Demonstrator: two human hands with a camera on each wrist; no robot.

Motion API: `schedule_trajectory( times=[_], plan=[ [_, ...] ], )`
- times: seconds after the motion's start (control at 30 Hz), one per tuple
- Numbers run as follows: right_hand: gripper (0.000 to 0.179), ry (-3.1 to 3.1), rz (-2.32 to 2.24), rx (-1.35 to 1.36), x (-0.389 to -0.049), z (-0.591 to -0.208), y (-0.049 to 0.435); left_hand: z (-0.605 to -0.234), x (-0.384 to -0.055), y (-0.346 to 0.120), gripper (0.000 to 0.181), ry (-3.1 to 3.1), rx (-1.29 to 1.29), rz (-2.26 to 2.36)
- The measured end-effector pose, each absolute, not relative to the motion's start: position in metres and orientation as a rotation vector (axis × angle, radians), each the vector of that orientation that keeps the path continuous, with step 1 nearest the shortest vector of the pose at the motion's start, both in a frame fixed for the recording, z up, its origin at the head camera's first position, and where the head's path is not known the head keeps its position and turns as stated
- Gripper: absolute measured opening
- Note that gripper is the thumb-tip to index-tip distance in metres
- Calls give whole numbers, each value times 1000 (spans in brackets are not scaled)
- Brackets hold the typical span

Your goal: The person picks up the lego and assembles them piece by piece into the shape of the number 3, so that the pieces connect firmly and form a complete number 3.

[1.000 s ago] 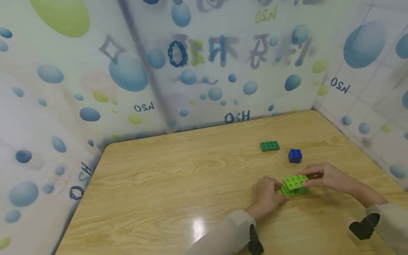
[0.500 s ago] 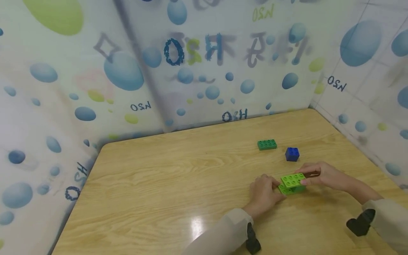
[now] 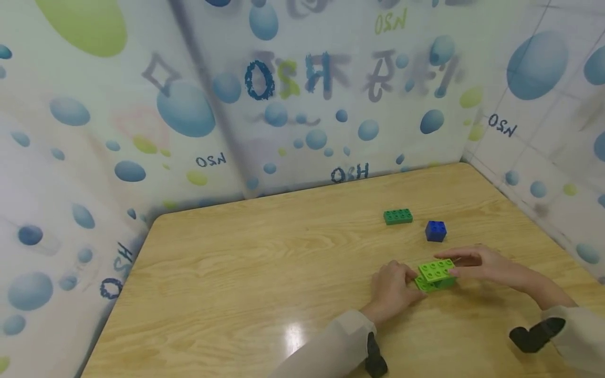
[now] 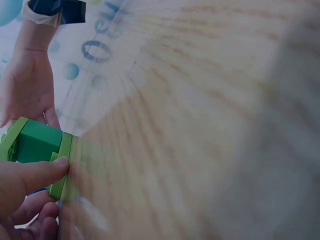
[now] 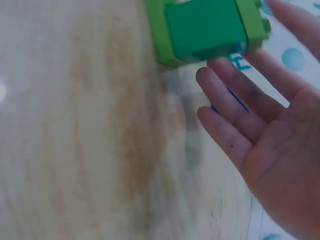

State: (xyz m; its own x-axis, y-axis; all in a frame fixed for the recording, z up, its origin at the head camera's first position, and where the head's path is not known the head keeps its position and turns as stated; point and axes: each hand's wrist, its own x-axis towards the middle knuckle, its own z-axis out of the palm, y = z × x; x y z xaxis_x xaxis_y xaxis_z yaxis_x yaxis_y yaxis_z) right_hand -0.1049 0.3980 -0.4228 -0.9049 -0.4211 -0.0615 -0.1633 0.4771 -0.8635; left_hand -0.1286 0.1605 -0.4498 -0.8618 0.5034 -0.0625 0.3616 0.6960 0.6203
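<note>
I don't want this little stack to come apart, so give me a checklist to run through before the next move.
1. Left hand steadying the bottom brick: ok, thumb and fingers pinch its end.
2. Middle block between bottom and top: ok.
3. Top brick pressed fully down: cannot tell.
4. Right hand gripping the top brick firmly: cannot tell, though its thumb is at the edge.
5. Blue block and flat dark green brick apart from the stack: ok.

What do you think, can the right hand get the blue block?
Probably yes: the blue block sits just beyond the right hand, with nothing standing between them on the table.
</note>
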Motion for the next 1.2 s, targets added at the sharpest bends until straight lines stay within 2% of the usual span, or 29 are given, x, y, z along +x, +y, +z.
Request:
schedule_trajectory(
  times=[0.17, 0.7, 1.2],
  plan=[
    [42, 2505, -1399, -255, -112, -416, 407, -450, -128, 159, 32, 2686, 696, 915],
    [58, 2652, -1358, -41, -151, -422, 431, -452, -130, 159, 33, 2683, 712, 916],
    [62, 2649, -1298, -88, -169, -436, 426, -452, -130, 160, 33, 2714, 743, 866]
  ],
)
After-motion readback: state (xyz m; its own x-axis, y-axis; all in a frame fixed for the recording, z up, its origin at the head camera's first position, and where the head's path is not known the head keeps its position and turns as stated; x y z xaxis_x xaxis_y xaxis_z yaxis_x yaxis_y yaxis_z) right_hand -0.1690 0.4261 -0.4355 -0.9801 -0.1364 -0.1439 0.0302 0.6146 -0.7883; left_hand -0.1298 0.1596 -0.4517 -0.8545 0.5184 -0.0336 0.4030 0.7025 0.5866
